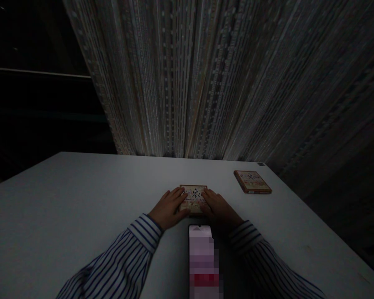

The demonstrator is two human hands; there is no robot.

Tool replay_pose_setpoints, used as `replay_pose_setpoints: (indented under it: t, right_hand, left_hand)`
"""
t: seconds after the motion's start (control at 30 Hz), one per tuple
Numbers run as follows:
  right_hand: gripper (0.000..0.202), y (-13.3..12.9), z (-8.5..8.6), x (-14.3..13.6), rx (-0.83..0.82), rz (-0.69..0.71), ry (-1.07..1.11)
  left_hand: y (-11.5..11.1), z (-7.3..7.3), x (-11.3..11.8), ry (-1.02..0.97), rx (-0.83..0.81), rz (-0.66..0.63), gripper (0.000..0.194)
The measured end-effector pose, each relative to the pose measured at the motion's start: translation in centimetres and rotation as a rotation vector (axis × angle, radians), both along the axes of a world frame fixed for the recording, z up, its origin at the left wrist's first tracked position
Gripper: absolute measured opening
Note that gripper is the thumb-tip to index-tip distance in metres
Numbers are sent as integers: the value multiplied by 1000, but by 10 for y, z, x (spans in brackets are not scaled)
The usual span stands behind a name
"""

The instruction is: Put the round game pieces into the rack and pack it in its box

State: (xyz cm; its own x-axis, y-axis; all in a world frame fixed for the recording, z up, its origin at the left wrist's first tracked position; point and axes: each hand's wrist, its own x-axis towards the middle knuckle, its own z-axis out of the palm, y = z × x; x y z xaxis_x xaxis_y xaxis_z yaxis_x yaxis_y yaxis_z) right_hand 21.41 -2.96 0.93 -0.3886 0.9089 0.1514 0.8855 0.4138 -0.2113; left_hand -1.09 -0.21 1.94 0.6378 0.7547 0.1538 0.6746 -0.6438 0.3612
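Note:
A small flat box [193, 204] lies on the white table, with dark brush-like lettering on a beige cover and a brown border. My left hand [170, 207] rests on its left side, fingers stretched out over the cover and the thumb by the near left corner. From the other side, my right hand [220, 207] lies over the right edge with its fingers extended. Both hands are open and touch the box, which partly hides under them. Just in front of it, between my forearms, is a lit phone [201, 245], its screen blurred out in blocks.
A second box [252, 182] of similar look lies farther right on the white table [90, 199]. At the table's far right corner sits a small dark item [261, 164]. Behind the table hangs a striped string curtain [180, 83]. The room is dim.

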Motion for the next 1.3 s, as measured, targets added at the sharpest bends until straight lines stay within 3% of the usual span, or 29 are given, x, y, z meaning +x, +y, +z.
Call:
replay_pose_setpoints:
  t: [0.13, 0.27, 0.37, 0.7, 0.9, 1.13, 1.3]
  right_hand:
    - [49, 0, 1, 1, 66, -54, 94]
    - [39, -6, 10, -1, 78, -200, 138]
    - [37, -8, 15, -4, -2, -286, 116]
    - [33, -7, 11, -7, -14, -333, 117]
    - [30, -6, 5, -6, 45, -315, 118]
    - [30, -7, 7, -6, 20, -311, 109]
    - [30, -7, 6, -5, 16, -302, 114]
  left_hand:
    - [1, -3, 0, -103, 11, 37, 57]
    - [-1, 3, 2, -189, 20, 248, 44]
    - [-3, 9, 4, -223, -109, 377, 43]
    - [3, 1, 10, -644, -459, 313, 36]
    - [7, 1, 11, -833, -629, 437, 43]
    - [6, 11, 14, -965, -818, 546, 41]
    - [7, 14, 14, -979, -851, 570, 41]
